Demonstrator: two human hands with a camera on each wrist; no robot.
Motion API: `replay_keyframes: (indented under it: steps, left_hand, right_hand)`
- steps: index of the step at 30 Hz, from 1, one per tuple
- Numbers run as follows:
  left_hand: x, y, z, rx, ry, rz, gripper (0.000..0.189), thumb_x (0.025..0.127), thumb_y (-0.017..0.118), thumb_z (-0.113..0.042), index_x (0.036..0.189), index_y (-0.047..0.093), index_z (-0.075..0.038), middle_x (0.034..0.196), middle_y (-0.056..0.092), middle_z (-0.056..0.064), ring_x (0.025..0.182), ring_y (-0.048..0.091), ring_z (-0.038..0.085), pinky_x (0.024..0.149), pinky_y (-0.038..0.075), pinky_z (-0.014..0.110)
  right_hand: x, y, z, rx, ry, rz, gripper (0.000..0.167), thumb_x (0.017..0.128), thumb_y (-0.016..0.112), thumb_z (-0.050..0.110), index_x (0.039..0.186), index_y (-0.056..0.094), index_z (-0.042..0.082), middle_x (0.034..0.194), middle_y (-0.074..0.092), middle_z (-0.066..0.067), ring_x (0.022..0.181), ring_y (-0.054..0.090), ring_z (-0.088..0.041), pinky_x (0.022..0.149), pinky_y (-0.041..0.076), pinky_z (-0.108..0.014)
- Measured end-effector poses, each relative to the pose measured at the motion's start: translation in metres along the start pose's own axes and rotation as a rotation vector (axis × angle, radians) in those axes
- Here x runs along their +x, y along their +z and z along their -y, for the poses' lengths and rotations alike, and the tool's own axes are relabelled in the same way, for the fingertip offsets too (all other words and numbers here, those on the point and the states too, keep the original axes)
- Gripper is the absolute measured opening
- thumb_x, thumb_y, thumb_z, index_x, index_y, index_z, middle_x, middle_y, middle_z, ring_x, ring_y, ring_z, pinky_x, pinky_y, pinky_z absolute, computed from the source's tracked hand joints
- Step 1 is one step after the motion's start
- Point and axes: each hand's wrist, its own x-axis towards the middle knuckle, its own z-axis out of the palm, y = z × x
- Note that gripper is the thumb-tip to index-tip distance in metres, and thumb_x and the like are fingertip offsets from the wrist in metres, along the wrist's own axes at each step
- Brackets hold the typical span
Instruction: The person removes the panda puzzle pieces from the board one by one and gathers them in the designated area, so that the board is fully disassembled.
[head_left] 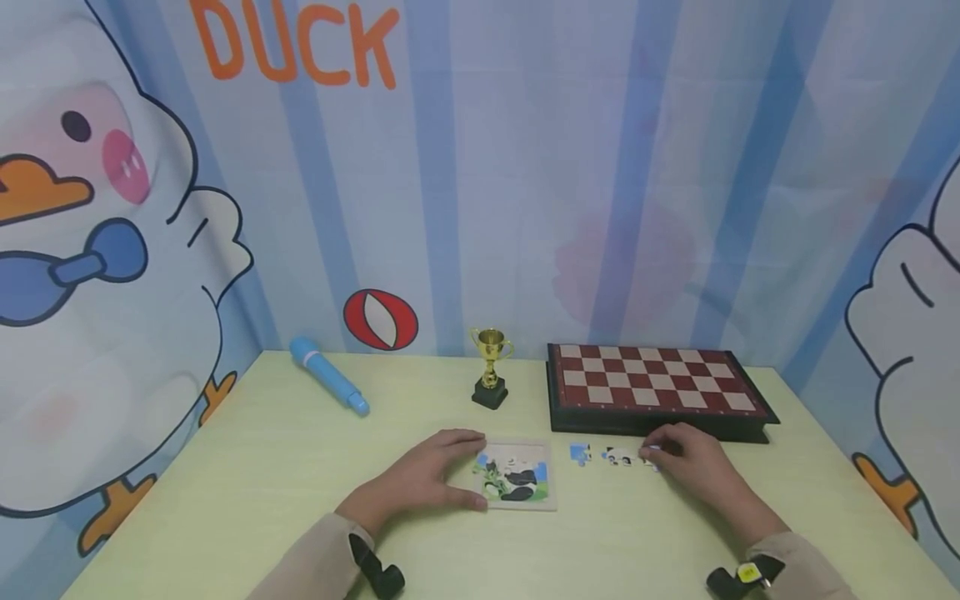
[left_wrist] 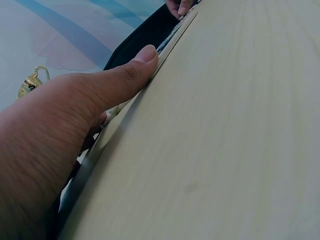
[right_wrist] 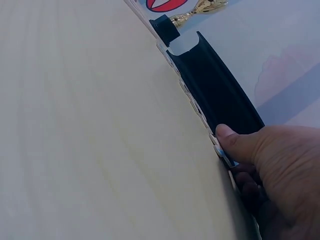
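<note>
A square puzzle board (head_left: 552, 483) with a light wooden border lies on the table, its picture showing a panda with green leaves. My left hand (head_left: 426, 477) holds the board at its left side, thumb at the near corner and fingers at the far corner. To the right, my right hand (head_left: 693, 467) pinches a small puzzle piece (head_left: 651, 460) between thumb and fingers, low at the tabletop; fingers partly cover it. Between board and right hand lie a blue puzzle piece (head_left: 580, 453) and black-and-white pieces (head_left: 619, 457). In the right wrist view, the thumb (right_wrist: 227, 134) touches the row of pieces.
Behind the pieces sits a red-and-white chessboard box (head_left: 652, 379) with dark sides, close to the right hand. A gold trophy cup (head_left: 491, 367) stands behind the puzzle board. At the far left lies a blue toy microphone (head_left: 330, 377). A printed curtain (head_left: 510, 167) hangs behind the table.
</note>
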Motion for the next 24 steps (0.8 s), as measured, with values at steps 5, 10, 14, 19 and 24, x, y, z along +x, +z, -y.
replay_keyframes:
  steps: [5,10,14,19,24]
  left_hand:
    - [0.0004,-0.0001,0.0005,0.002,0.002,-0.004,0.099,0.074,0.064,-0.082,0.152,0.046,-0.022,0.157,0.039,-0.008,0.146,0.033,0.018,0.120,0.029,0.044]
    - [0.0008,0.0001,0.0006,0.009,0.011,-0.004,0.100,0.075,0.063,-0.082,0.152,0.046,-0.022,0.157,0.039,-0.007,0.146,0.033,0.018,0.120,0.029,0.044]
    - [0.0013,-0.0001,0.0000,0.012,0.015,-0.007,0.099,0.075,0.062,-0.082,0.152,0.046,-0.022,0.157,0.039,-0.007,0.146,0.033,0.017,0.120,0.028,0.043]
    - [0.0008,0.0000,-0.0005,0.008,0.004,-0.001,0.100,0.074,0.063,-0.083,0.152,0.046,-0.023,0.157,0.039,-0.009,0.146,0.033,0.017,0.120,0.029,0.043]
    - [0.0000,0.0011,0.0006,0.009,-0.006,0.000,0.100,0.074,0.062,-0.084,0.153,0.046,-0.024,0.157,0.039,-0.010,0.146,0.033,0.017,0.120,0.029,0.043]
  right_hand:
    - [0.0005,0.0000,-0.0010,-0.005,0.000,-0.001,0.012,0.092,0.075,0.028,0.098,0.074,0.018,0.099,0.065,-0.001,0.089,0.058,-0.019,0.079,0.051,-0.041]
    - [-0.0002,-0.0003,-0.0018,0.000,0.002,0.006,0.014,0.093,0.074,0.030,0.100,0.074,0.018,0.099,0.065,-0.001,0.089,0.057,-0.019,0.079,0.050,-0.041]
    - [-0.0009,-0.0004,-0.0013,0.007,0.009,-0.001,0.017,0.093,0.073,0.032,0.101,0.074,0.017,0.100,0.065,-0.002,0.089,0.056,-0.019,0.079,0.049,-0.041]
    - [-0.0017,-0.0003,0.0001,0.012,0.016,0.000,0.018,0.093,0.073,0.032,0.101,0.074,0.016,0.100,0.065,-0.003,0.088,0.056,-0.020,0.078,0.049,-0.040]
    - [-0.0022,0.0008,-0.0004,0.013,0.003,-0.003,0.017,0.094,0.073,0.031,0.102,0.074,0.016,0.101,0.066,-0.002,0.089,0.057,-0.019,0.078,0.050,-0.041]
